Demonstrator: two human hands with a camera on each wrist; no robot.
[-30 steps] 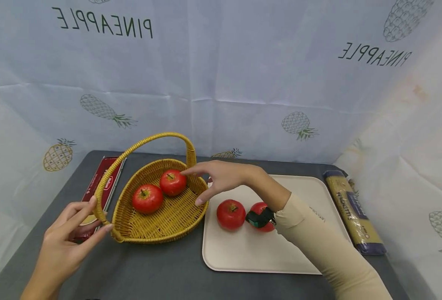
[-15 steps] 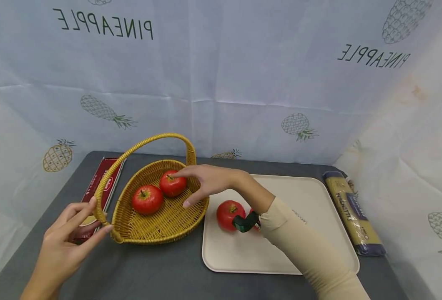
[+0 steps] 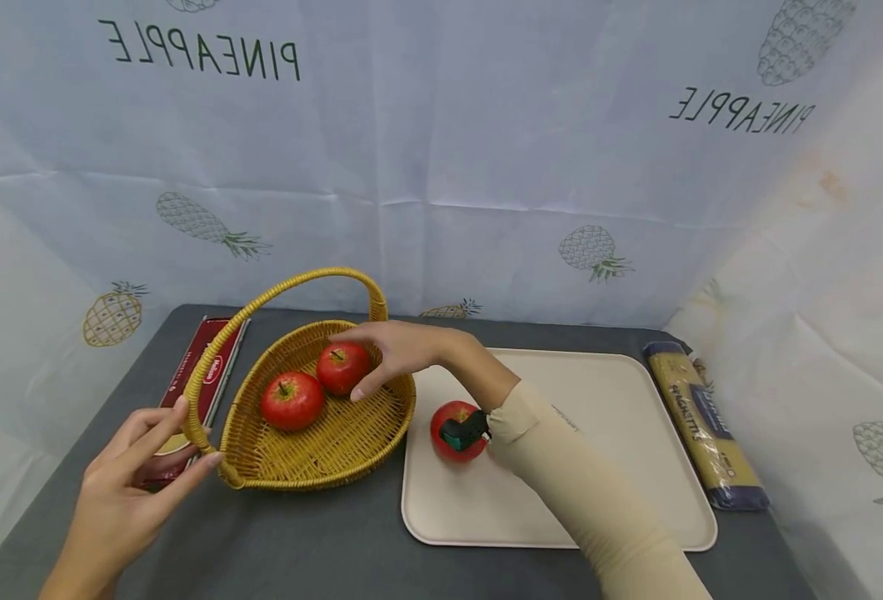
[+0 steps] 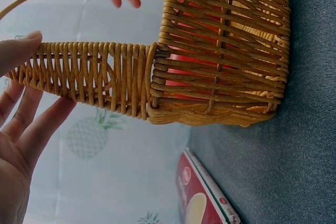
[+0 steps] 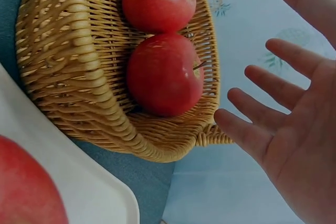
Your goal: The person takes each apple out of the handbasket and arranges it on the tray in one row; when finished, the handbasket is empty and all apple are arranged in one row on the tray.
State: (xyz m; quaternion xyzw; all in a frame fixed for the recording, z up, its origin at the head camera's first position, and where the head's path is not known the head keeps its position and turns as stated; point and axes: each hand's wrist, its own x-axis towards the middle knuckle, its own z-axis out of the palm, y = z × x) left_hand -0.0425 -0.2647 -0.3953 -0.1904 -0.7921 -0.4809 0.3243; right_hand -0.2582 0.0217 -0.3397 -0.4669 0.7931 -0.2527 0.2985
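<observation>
A yellow wicker basket (image 3: 314, 454) holds two red apples, one apple (image 3: 292, 401) at its left and another apple (image 3: 342, 367) further back. My left hand (image 3: 122, 487) pinches the lower left end of the basket handle (image 4: 100, 77) between thumb and fingers. My right hand (image 3: 392, 350) hangs over the back apple. In the right wrist view, the right hand (image 5: 294, 103) has its fingers spread, apart from both apples, with nothing in its palm.
Right of the basket lies a beige tray (image 3: 606, 392) bearing a red apple (image 3: 449, 417), partly covered by the wrist strap. A spaghetti packet (image 3: 704, 425) lies at the tray's right. A red box (image 3: 205, 350) lies behind the left hand, against the curtain side.
My right hand has moved left, from the basket's right rim to over the back apple. The forearm now covers the tray's second apple. My left hand stays on the handle.
</observation>
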